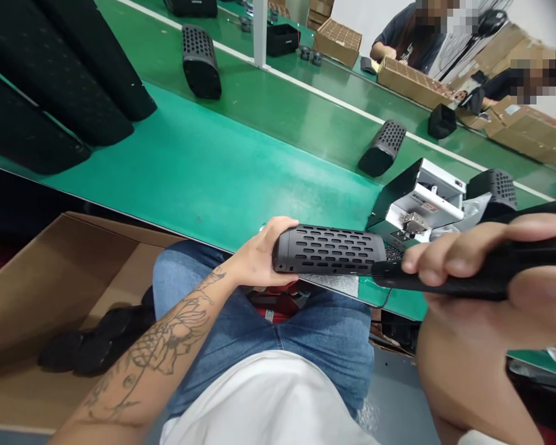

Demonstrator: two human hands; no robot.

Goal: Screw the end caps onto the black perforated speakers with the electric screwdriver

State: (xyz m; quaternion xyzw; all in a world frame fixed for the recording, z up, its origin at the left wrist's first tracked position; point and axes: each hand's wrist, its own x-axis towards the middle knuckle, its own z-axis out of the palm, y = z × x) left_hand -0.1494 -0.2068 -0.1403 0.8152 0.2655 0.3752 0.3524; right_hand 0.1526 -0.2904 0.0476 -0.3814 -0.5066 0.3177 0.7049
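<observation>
In front of my lap, at the bench's near edge, lies a black speaker housing (331, 249) with rows of slots along its side. My left hand (259, 253) is wrapped around its left end, thumb on top and fingers below. My right hand (482, 272) grips a black electric screwdriver (463, 262), held level from the right. The screwdriver's nose meets or overlaps the housing's right end; its tip is hidden, so contact cannot be made out. Just behind that end stands a silver and black screw feeder (419, 204).
A green bench (189, 179) runs across, with a conveyor (287, 111) behind carrying similar housings (201, 62). Large black pieces (60, 80) stand at the left. An open carton (74, 266) with black parts sits below the edge. Two people work beyond, near cartons (412, 80).
</observation>
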